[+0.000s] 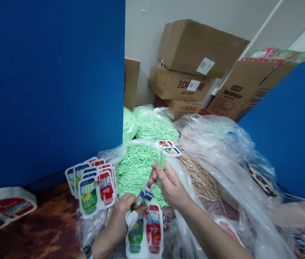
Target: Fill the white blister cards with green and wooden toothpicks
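Observation:
My right hand is closed around a small bundle of thin green sticks, their tips pointing up. Lower left of it, my left hand grips a printed packet, seen edge-on and partly covered by the fingers. Just beneath lies another packet with a green and a red soda bottle printed on it. Behind both hands spreads a heap of green sticks in clear plastic. To the left, several similar packets overlap in a pile; green and brown sticks show in the front one.
Brown sticks lie under plastic sheeting at right. Bags of green sticks stand behind, before stacked cardboard boxes. A blue panel rises at left. Another person's arm reaches in from the right. More packets sit far left.

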Action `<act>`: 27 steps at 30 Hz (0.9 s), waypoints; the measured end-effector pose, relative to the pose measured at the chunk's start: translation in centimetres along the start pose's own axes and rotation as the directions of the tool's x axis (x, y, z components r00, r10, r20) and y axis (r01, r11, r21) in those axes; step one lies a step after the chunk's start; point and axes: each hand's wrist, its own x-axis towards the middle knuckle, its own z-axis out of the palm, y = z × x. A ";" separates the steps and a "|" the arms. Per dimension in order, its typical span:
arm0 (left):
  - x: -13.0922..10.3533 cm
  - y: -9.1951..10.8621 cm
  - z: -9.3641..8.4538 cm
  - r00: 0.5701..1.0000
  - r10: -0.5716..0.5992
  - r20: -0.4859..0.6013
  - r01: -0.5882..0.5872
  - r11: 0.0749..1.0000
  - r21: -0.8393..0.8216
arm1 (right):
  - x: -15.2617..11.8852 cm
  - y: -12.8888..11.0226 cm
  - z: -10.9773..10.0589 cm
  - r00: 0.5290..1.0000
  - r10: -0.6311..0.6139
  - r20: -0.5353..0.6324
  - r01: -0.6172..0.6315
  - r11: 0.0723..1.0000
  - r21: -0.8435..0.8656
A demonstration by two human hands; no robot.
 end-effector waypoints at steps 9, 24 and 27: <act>0.2 1.8 0.0 1.000 0.018 0.003 -0.018 1.000 -0.002 | -1.5 0.5 1.7 0.985 -0.126 -0.121 0.085 0.951 -0.296; 1.1 2.6 0.2 0.994 0.061 -0.095 -0.064 0.997 -0.031 | -3.1 3.2 2.5 0.957 -0.079 -0.280 -0.010 0.953 -0.303; 1.2 2.1 -0.2 0.984 0.152 -0.094 -0.152 0.988 0.006 | -3.3 3.4 1.6 0.978 -0.125 -0.168 0.054 0.927 -0.372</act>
